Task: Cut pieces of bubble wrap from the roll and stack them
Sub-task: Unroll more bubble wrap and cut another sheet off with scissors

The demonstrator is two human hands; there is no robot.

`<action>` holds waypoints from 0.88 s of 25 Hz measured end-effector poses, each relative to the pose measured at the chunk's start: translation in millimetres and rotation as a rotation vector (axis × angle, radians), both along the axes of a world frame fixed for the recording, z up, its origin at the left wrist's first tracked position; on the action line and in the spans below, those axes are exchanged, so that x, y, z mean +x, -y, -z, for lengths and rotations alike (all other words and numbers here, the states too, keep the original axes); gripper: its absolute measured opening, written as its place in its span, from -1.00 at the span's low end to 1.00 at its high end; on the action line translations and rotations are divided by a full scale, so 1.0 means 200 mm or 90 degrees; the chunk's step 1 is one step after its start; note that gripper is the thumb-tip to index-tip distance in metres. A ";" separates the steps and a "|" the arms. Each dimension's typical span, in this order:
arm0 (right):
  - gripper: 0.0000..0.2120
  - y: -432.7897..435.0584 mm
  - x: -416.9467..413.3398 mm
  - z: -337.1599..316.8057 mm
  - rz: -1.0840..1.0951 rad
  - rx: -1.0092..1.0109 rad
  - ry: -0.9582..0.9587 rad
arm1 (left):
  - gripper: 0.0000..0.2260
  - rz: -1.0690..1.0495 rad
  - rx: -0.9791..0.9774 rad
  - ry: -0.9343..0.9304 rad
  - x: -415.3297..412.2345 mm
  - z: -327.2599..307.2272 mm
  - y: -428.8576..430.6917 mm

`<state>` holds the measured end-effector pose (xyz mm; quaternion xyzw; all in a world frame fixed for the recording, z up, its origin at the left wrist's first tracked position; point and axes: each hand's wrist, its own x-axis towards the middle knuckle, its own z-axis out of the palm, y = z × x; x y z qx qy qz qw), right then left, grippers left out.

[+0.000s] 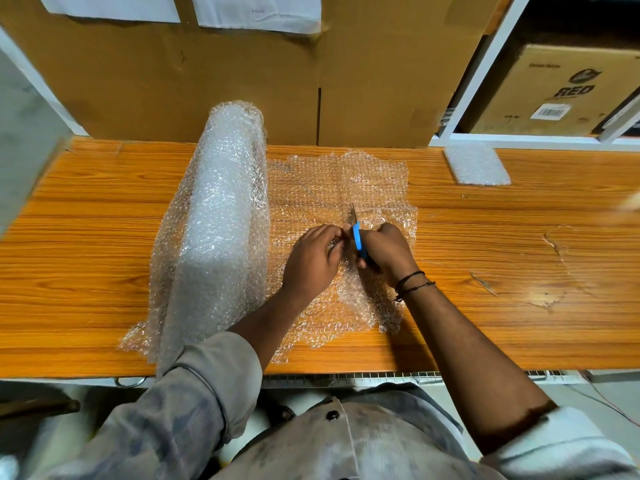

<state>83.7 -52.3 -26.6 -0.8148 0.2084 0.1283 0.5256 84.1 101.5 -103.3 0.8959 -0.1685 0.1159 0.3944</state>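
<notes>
A fat roll of clear bubble wrap point(221, 216) lies on the orange wooden table point(90, 237), its axis running away from me. A loose sheet point(346, 181) unrolls from it to the right. My right hand point(388, 251) grips blue-handled scissors point(356, 233), blades pointing away from me into the sheet. My left hand point(315, 258) pinches the sheet just left of the blades. The strip right of the cut is crumpled near my right wrist. A small stack of cut pieces point(476, 164) sits at the far right of the table.
Large cardboard boxes point(242, 74) stand against the table's back edge. A white shelf at the right holds a printed carton point(568, 88). A grey upright point(24, 140) stands at the left. The table top is scuffed at the right point(550, 271).
</notes>
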 end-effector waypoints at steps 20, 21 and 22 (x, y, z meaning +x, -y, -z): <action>-0.72 0.07 0.12 0.02 0.001 0.013 -0.009 | -0.85 -0.066 -0.107 -0.006 0.06 -0.04 0.00; -0.74 0.08 0.11 0.02 0.006 0.048 -0.012 | -0.86 -0.084 -0.090 0.001 0.11 -0.07 0.01; -0.71 0.08 0.10 0.03 0.008 0.087 -0.016 | -0.86 -0.099 -0.059 0.011 0.17 -0.09 0.01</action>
